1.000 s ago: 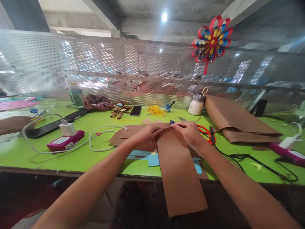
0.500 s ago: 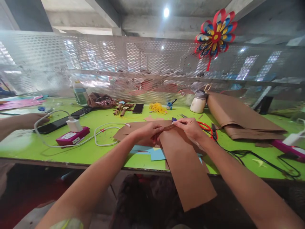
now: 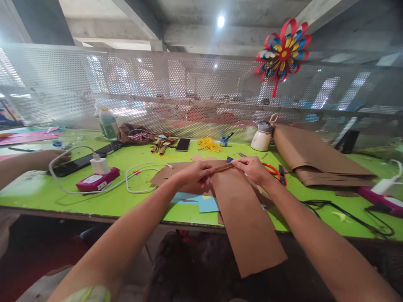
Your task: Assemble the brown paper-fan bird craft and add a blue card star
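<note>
A long strip of brown paper (image 3: 248,226) hangs over the table's front edge, its far end folded into a narrow band. My left hand (image 3: 197,174) pinches the left end of that fold. At the fold's right end, my right hand (image 3: 250,168) grips it between thumb and fingers. Under my hands lie more brown paper (image 3: 166,173) and light blue paper pieces (image 3: 208,204). A small dark blue object (image 3: 229,160) shows just behind the fold; its kind is unclear.
A purple power strip (image 3: 97,180) with a white cable stands left, near another person's hand (image 3: 58,158). Behind are a phone (image 3: 183,144), yellow string (image 3: 209,144) and a jar (image 3: 262,137). Folded brown paper (image 3: 321,155) and black cables (image 3: 349,212) lie right.
Both hands keep their pinch on the paper's folded end, and the fold now shows as a clearer narrow band. The camera view has shifted slightly.
</note>
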Available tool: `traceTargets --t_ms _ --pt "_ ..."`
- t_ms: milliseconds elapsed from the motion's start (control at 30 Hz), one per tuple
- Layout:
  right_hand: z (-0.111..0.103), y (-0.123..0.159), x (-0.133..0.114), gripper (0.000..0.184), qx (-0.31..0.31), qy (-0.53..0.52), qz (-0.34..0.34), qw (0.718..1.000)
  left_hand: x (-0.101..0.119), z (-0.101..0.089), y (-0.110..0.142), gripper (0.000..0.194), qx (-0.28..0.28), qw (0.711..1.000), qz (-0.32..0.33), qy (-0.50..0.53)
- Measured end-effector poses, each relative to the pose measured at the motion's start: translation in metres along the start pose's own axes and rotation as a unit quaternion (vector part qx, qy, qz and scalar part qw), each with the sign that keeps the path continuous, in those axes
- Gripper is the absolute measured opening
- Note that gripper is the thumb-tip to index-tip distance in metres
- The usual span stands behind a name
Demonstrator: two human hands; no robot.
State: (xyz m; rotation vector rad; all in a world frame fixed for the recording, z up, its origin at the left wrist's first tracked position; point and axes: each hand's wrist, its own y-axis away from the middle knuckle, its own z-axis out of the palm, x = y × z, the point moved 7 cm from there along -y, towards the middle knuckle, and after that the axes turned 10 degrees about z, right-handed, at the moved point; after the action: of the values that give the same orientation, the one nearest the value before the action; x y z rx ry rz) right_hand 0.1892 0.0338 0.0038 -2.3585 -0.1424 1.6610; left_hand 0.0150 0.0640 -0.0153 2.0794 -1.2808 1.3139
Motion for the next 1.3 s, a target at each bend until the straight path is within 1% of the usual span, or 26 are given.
traceTargets --t_ms 167,300,367,467,533,600,667,733,767,867,933,1033,1133,1233,1300 --pt "0.000 0.001 -0.003 0.034 -0.005 -0.018 0.003 1.000 0.006 0.001 0.003 0.037 -0.037 0.998 0.027 0.047" --pt "0.000 0.003 -0.006 0.031 -0.008 -0.030 0.007 0.999 0.002 0.008 0.005 0.041 -0.070 0.994 -0.002 0.083" --pt "-0.001 0.004 -0.007 0.030 -0.006 -0.037 0.011 0.999 0.001 0.007 0.002 0.040 -0.048 0.996 0.011 0.069" --pt "-0.002 0.004 -0.008 0.028 -0.006 -0.055 0.020 0.998 0.007 0.000 -0.003 0.035 0.014 0.997 0.071 0.019" --pt "-0.002 0.003 -0.008 0.028 -0.017 -0.078 0.024 0.997 0.011 -0.005 -0.004 0.035 0.041 0.995 0.094 -0.005" --pt "-0.001 0.003 -0.010 0.031 -0.037 -0.109 0.026 0.993 0.012 -0.008 -0.004 0.038 0.045 0.994 0.096 0.003" --pt "0.001 0.004 -0.012 0.038 -0.058 -0.145 0.026 0.987 0.015 -0.008 -0.002 0.039 0.038 0.993 0.099 0.044" --pt "0.004 0.006 -0.014 0.038 -0.083 -0.176 0.027 0.980 0.018 -0.002 0.000 0.038 0.014 0.990 0.094 0.108" --pt "0.008 0.009 -0.016 0.037 -0.111 -0.187 0.028 0.976 0.018 0.004 0.002 0.037 -0.005 0.986 0.084 0.145" --pt "0.027 0.023 -0.025 0.044 -0.242 -0.177 0.024 0.954 0.020 0.027 0.006 0.034 -0.065 0.959 0.041 0.272" --pt "0.035 0.033 -0.033 0.036 -0.302 -0.151 -0.003 0.941 0.022 0.040 0.007 0.032 -0.088 0.936 0.023 0.340" --pt "0.036 0.039 -0.044 0.024 -0.316 -0.131 -0.052 0.938 0.024 0.049 0.007 0.028 -0.106 0.916 0.026 0.387" --pt "0.036 0.040 -0.050 0.018 -0.308 -0.132 -0.084 0.938 0.024 0.052 0.005 0.029 -0.115 0.911 0.031 0.394" --pt "0.039 0.040 -0.052 0.014 -0.305 -0.161 -0.099 0.933 0.020 0.056 0.004 0.037 -0.130 0.917 0.027 0.375" --pt "0.043 0.041 -0.049 0.014 -0.320 -0.190 -0.083 0.924 0.017 0.059 0.004 0.043 -0.142 0.934 0.028 0.327"
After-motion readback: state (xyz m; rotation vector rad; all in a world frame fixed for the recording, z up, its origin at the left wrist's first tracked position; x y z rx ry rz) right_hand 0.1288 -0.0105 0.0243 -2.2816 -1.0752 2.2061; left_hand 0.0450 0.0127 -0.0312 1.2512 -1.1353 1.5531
